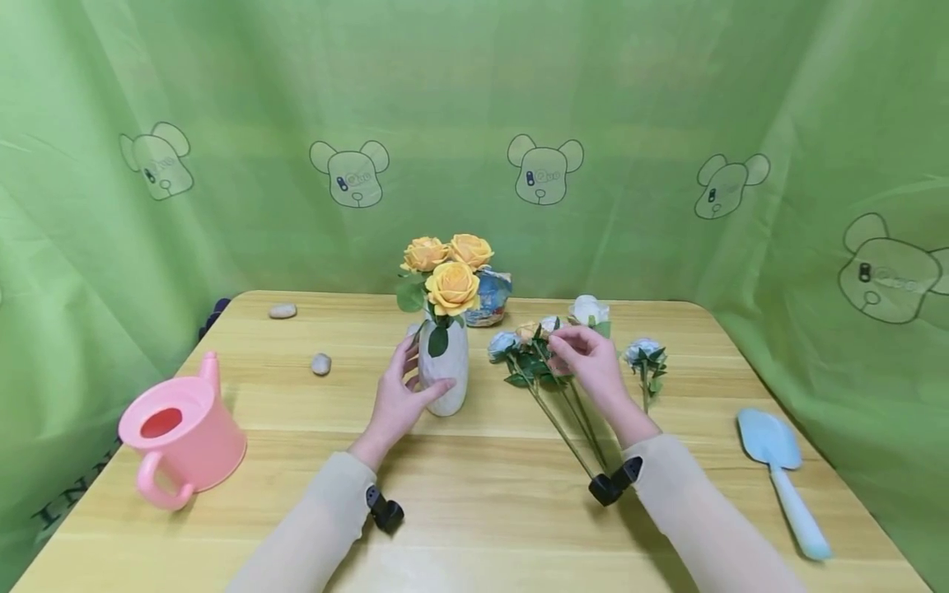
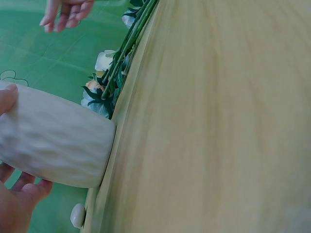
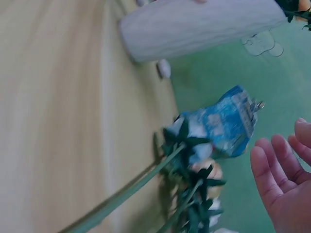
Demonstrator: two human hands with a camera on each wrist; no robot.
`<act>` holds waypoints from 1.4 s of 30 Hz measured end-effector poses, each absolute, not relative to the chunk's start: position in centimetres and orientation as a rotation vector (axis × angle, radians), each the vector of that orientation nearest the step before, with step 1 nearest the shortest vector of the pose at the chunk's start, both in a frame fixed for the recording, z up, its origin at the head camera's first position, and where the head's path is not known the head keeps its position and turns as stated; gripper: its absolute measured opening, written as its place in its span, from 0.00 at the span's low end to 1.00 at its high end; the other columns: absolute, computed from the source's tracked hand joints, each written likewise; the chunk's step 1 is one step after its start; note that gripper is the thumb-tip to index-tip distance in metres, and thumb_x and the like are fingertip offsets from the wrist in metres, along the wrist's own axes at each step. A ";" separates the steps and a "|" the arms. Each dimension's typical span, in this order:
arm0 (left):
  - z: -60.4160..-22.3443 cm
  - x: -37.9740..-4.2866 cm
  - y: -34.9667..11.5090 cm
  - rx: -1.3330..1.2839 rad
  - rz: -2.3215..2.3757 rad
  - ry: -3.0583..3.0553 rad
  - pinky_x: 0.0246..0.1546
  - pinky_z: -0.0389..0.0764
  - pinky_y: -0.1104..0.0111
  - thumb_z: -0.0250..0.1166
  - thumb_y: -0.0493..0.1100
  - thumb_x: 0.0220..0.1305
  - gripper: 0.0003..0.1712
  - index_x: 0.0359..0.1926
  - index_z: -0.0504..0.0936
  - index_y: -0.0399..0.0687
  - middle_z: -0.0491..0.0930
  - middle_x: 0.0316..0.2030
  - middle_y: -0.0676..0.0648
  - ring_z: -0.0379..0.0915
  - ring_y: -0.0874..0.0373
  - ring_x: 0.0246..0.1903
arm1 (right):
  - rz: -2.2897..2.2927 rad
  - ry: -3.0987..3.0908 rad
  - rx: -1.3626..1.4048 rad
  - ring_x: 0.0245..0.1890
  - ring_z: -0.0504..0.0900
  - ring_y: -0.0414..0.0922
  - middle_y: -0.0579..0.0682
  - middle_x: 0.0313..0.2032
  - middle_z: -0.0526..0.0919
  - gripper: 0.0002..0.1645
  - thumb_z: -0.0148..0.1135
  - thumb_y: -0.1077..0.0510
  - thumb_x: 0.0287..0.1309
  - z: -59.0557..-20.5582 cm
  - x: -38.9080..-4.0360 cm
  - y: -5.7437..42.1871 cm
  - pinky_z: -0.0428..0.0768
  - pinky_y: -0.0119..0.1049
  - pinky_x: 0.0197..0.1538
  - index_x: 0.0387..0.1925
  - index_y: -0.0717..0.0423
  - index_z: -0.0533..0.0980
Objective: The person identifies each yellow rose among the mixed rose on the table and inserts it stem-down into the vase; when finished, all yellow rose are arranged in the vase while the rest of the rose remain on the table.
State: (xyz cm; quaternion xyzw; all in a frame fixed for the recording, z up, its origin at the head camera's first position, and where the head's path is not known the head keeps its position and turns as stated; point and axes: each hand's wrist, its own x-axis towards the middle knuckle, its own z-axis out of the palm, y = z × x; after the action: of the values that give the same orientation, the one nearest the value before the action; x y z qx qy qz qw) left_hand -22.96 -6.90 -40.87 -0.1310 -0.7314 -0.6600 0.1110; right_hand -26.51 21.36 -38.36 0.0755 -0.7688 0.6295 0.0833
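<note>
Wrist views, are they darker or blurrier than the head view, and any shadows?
Head view: bright, pink watering can clear, soft shadow beside the right sleeve; left wrist view: dimmer, white vase greyish, wooden tabletop grain soft; right wrist view: also dim, longest rose stem soft-edged, a thin shadow along it.

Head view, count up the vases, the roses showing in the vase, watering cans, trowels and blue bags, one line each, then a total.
Vase: 1
Roses in it: 3
Watering can: 1
Trowel: 1
Blue bag: 1
Total: 7
</note>
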 end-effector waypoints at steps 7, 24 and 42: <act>-42.3 -24.0 -7.0 -0.389 -1.955 -2.119 0.55 0.70 0.55 0.73 0.36 0.48 0.47 0.67 0.59 0.48 0.66 0.59 0.40 0.64 0.45 0.57 | 1.826 -2.423 0.112 0.30 0.81 0.52 0.68 0.39 0.77 0.19 0.60 0.58 0.60 -40.7 -26.0 23.2 0.82 0.48 0.36 0.47 0.69 0.73; -42.0 -23.7 -7.1 -0.393 -1.952 -2.113 0.55 0.70 0.53 0.73 0.35 0.48 0.47 0.67 0.59 0.47 0.66 0.59 0.38 0.64 0.44 0.57 | 1.798 -2.650 -0.073 0.30 0.81 0.53 0.67 0.40 0.78 0.19 0.60 0.63 0.58 -42.8 -25.9 25.5 0.83 0.44 0.33 0.49 0.72 0.71; -43.5 -24.6 -7.2 -0.377 -1.963 -2.124 0.56 0.70 0.57 0.74 0.41 0.48 0.48 0.68 0.58 0.53 0.66 0.60 0.42 0.64 0.46 0.57 | 1.812 -2.791 -0.071 0.23 0.81 0.49 0.63 0.32 0.80 0.16 0.60 0.70 0.55 -43.6 -26.9 24.7 0.83 0.42 0.28 0.45 0.74 0.71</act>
State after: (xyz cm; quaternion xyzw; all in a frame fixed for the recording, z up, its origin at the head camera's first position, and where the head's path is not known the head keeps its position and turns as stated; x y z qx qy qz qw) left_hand -24.63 -7.18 -43.51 -0.1283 -0.7237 -0.6687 0.1123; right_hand -26.91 24.73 -43.58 -0.0213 -0.8349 0.5420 -0.0930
